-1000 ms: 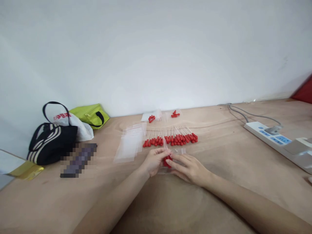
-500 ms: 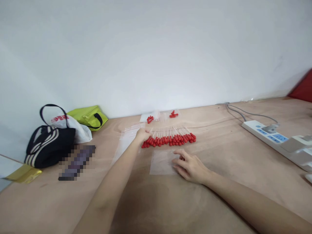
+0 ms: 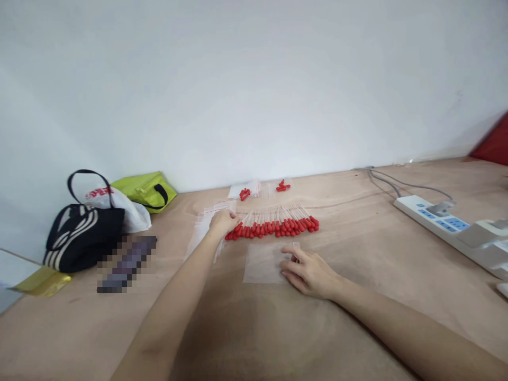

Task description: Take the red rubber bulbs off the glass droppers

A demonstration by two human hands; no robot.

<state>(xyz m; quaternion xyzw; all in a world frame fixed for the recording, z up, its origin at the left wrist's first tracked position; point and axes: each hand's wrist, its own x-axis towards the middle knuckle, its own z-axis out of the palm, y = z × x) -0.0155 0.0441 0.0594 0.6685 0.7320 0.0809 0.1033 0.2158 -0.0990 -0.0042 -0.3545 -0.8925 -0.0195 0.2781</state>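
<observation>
My left hand (image 3: 223,222) is at the left end of a row of red-tipped sticks (image 3: 278,228), its thumb and fingers pinched on the sticks there; how many it grips is hidden. The sticks lie side by side, pale thin shafts pointing away and red ends toward me. In front of the row a clear zip bag (image 3: 262,264) lies flat. At its right edge rests my right hand (image 3: 311,272), fingers loosely bent and apart, holding nothing. Left of the row, partly behind my left hand, is a fanned stack of clear zip bags (image 3: 198,233).
Toward the wall lie two small groups of red pieces (image 3: 245,194) on clear bags. At the left are a black striped bag (image 3: 85,238), a white plastic bag (image 3: 133,211), a lime-green bag (image 3: 145,190) and a blurred dark item (image 3: 129,264). A power strip (image 3: 432,214) with cables is at the right.
My left hand left the red bundle held over the bag and went to the row's left end, then shifted slightly left; the row's left end spread left. My right hand let go and settled on the bag's edge.
</observation>
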